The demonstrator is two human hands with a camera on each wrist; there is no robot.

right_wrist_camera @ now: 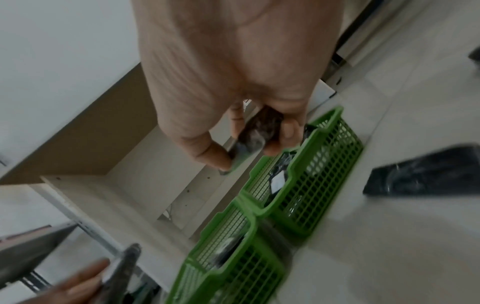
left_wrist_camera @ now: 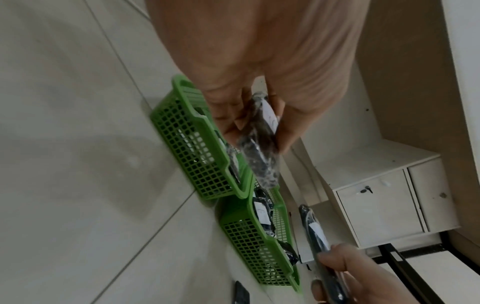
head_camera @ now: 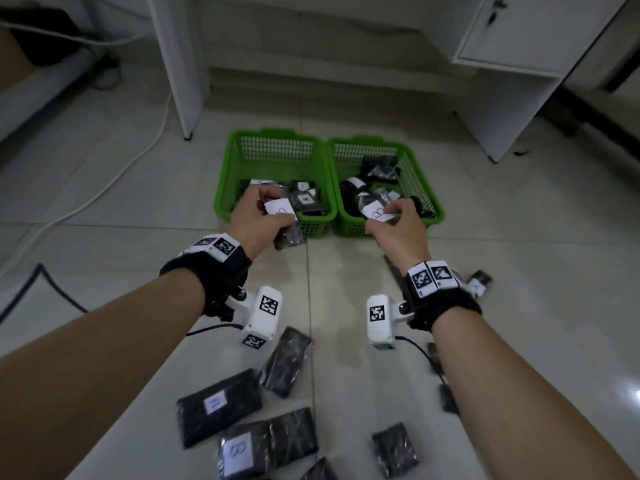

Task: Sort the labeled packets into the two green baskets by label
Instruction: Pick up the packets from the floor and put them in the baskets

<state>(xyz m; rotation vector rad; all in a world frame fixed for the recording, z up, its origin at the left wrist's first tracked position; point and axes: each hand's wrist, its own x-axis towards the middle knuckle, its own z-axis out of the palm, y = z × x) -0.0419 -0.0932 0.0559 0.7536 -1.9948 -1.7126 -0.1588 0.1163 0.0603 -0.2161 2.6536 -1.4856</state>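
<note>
Packets [head_camera: 286, 221] in both hands — right one [head_camera: 375, 211] labeled "B".

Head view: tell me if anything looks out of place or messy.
Mostly the floor: loose packets lie scattered at odd angles, unsorted, and one sits apart past the right wrist. The two baskets stand straight, side by side. Each hand, left and right, holds a labeled packet in its grip. Nothing looks spilled or damaged.

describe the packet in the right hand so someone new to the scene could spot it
Find the two green baskets on the tiled floor; take the right basket. Over its near rim the right hand pinches a dark packet with a white label. Unlike the packets lying inside, it is held up, label reading B.
</note>
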